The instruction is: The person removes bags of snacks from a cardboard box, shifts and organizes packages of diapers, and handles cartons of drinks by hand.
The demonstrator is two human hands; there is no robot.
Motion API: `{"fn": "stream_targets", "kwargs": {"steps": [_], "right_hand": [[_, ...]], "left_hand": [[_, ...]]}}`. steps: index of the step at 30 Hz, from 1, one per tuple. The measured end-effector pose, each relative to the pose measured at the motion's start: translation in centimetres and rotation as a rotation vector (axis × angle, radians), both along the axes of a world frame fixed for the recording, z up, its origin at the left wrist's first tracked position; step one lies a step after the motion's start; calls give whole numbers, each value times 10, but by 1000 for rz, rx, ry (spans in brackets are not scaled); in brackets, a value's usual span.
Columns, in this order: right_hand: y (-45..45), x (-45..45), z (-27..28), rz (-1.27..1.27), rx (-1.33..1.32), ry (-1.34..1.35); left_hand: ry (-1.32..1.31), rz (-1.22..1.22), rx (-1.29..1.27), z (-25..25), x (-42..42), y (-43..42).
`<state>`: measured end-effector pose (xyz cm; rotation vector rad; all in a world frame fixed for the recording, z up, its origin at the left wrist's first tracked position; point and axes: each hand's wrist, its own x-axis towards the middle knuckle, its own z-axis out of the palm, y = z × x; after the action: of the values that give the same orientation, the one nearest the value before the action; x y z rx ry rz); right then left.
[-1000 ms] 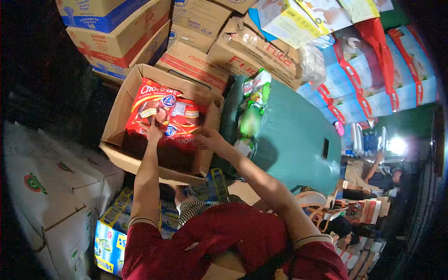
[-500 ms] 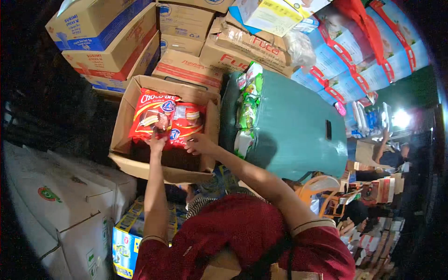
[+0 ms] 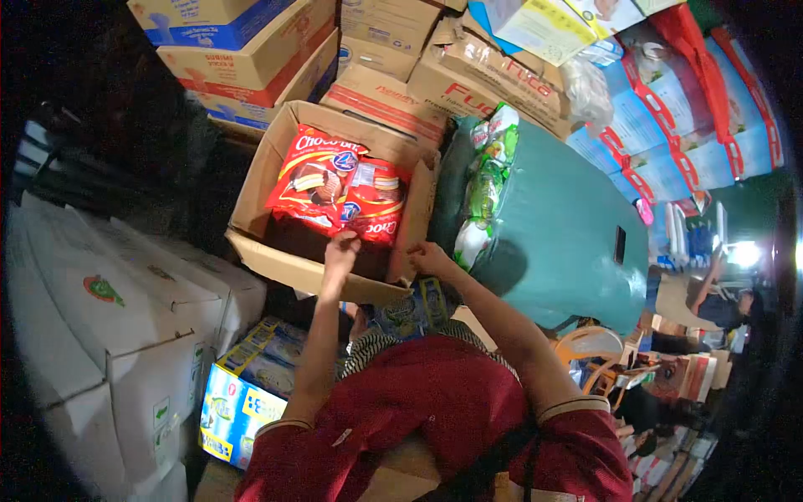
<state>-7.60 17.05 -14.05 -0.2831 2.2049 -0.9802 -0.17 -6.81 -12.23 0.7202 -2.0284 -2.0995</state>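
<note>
An uncovered cardboard box [image 3: 276,255] stands in front of me. Inside lie two red snack packs, a Choco-bits pack [image 3: 314,180] at the left and a second pack [image 3: 376,201] partly beneath its right edge. My left hand [image 3: 340,253] is over the near part of the box, its half-curled fingers slightly apart by the lower edges of the packs; nothing shows in them. At the box's right wall [image 3: 416,213], near the front corner, my right hand [image 3: 431,258] has its bent fingers closed on the cardboard edge.
A large green bundle [image 3: 560,226] stands to the right, with green-and-white packets [image 3: 483,197] along its side. Stacked cartons [image 3: 251,71] rise behind the box. White cartons [image 3: 125,293] fill the left side. Another person [image 3: 711,297] is at far right.
The view has shifted, so the box appears further right and higher. My left hand has moved from the left pack toward the right one. My right hand has withdrawn from the packs to the box's right wall.
</note>
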Motion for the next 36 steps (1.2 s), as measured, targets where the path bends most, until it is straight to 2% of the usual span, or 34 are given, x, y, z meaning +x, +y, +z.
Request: {"fn": "stream_targets", "kwargs": {"steps": [2, 3, 5, 6, 7, 8, 9, 11, 12, 13, 14, 15, 16, 17, 19, 21, 23, 25, 26, 27, 30, 31, 32, 34, 35, 36], "right_hand": [[-14, 1, 45, 4, -38, -35], [-19, 0, 57, 98, -32, 28], [-20, -8, 70, 286, -28, 165], [-19, -3, 57, 142, -242, 254], [-18, -5, 59, 183, -227, 260], [-13, -10, 62, 227, -211, 267], [-7, -13, 68, 276, -194, 270], [9, -17, 108, 296, -211, 173], [24, -18, 131, 378, -242, 427], [39, -24, 144, 346, -228, 255], [55, -25, 172, 399, -189, 307], [77, -30, 160, 349, -438, 173], [102, -52, 108, 326, -438, 140], [106, -41, 155, 501, -233, 263], [127, -40, 121, 513, -378, 15], [135, -22, 113, 611, -277, -52], [145, -13, 79, 779, -240, -114], [148, 28, 90, 843, -94, -229], [153, 48, 92, 906, -93, -221], [167, 44, 48, 1062, -112, -216], [204, 53, -26, 1329, -25, -101], [209, 65, -11, 1389, -18, -113], [226, 63, 12, 1405, -342, -90], [247, 63, 49, 1400, -585, -109], [261, 46, 11, 1402, -504, -144], [265, 41, 2, 1360, -406, -191]], "left_hand": [[44, -81, 28, 1, 16, 21], [23, -136, -3, 4, 25, 32], [-183, -154, 98, 47, 35, 56], [-106, -164, -47, 37, 40, 67], [94, -93, -258, 33, 43, 79], [9, -80, -309, 31, 51, 89], [-84, -60, -355, 62, 57, 100], [-14, -18, -333, 68, 70, 117], [62, 46, -367, 87, 74, 130], [-116, -10, -78, 124, 79, 138], [52, 31, -468, 105, 83, 147], [-336, -92, -357, 170, 82, 158], [-353, -59, -320, 139, 86, 168], [-51, 43, -412, 91, 89, 186], [-279, 87, -611, 95, 103, 219], [-141, 167, -682, 78, 120, 255], [-162, -50, -596, 90, 149, 274], [-271, -84, -457, 111, 177, 287], [-310, -43, -483, 106, 184, 292], [-351, 2, -512, 102, 189, 296], [-328, 108, -574, 91, 196, 298], [-328, 144, -604, 91, 199, 297], [-352, 133, -605, 91, 200, 297], [-358, 97, -578, 99, 206, 296], [-359, 82, -561, 100, 210, 295], [-355, 78, -588, 92, 214, 293]]}}
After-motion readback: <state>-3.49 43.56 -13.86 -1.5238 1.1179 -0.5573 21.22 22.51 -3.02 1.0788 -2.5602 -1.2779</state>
